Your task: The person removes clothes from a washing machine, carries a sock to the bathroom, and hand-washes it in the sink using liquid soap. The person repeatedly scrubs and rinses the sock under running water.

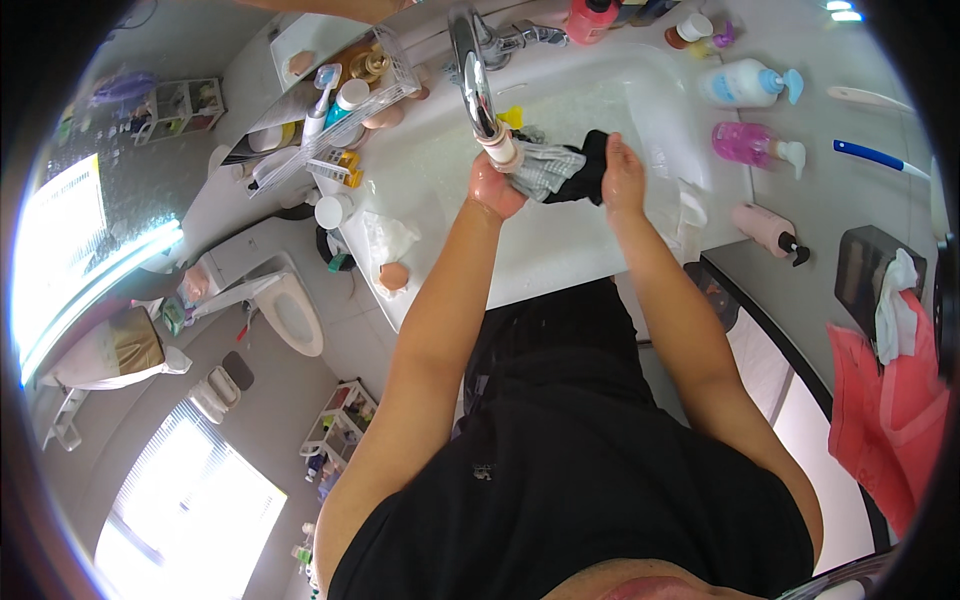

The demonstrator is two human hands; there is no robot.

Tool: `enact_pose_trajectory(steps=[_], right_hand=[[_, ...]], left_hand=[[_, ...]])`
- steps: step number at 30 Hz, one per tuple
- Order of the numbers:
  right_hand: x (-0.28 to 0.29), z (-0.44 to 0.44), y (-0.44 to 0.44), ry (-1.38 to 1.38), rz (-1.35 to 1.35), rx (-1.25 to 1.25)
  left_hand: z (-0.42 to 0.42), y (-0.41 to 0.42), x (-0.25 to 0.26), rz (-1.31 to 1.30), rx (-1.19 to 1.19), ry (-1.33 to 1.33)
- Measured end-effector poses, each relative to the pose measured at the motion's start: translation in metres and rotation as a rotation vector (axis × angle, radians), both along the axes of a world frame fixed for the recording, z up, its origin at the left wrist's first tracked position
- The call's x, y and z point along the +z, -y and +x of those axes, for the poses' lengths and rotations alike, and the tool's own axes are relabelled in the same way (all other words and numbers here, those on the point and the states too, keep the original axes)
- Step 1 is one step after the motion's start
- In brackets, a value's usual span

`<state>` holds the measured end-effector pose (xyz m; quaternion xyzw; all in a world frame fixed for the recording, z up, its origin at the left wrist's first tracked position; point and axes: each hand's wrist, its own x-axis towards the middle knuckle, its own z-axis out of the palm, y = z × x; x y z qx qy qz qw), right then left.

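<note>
A wet cloth item (551, 169), part grey patterned and part black, is stretched between my hands over a white sink basin (555, 251). Under the chrome faucet (474, 82), whose white spout tip partly covers it, my left hand (495, 187) grips the grey end. My right hand (624, 176) holds the black end, thumb pointing up. Just behind the cloth, something small and yellow (511, 117) shows beside the spout. Shallow water seems to lie in the basin. The fingers of my left hand are mostly hidden.
Pump bottles, one white and blue (739, 82), one with pink liquid (742, 144) and one pale pink (763, 227), line the right side. A wire rack (337, 112) of toiletries and a white jar (333, 211) are at left. A coral cloth (877, 420) hangs far right.
</note>
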<state>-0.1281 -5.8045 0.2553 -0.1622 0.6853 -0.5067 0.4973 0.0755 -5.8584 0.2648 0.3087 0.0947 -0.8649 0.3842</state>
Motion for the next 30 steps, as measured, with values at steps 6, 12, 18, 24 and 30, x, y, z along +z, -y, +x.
enact_pose_trajectory(steps=[6, 12, 18, 24, 30], right_hand=[[0.01, 0.076, 0.031, 1.088, 0.143, 0.16], [-0.027, 0.128, 0.062, -0.231, -0.143, 0.69], [-0.018, 0.125, 0.1, -0.317, 0.18, 0.212], [-0.014, 0.089, 0.051, 0.659, 0.091, -0.283], [0.036, 0.127, 0.015, 0.473, 0.121, -0.17]], left_hand=[[0.018, -0.026, 0.029, -0.078, -0.04, 0.214], [0.076, -0.041, 0.022, -0.111, -0.317, 1.01], [0.105, -0.053, 0.047, -0.15, -0.514, 0.829], [0.062, -0.035, 0.053, -0.038, 0.069, 0.267], [0.008, -0.002, -0.037, 0.14, -0.066, 0.511]])
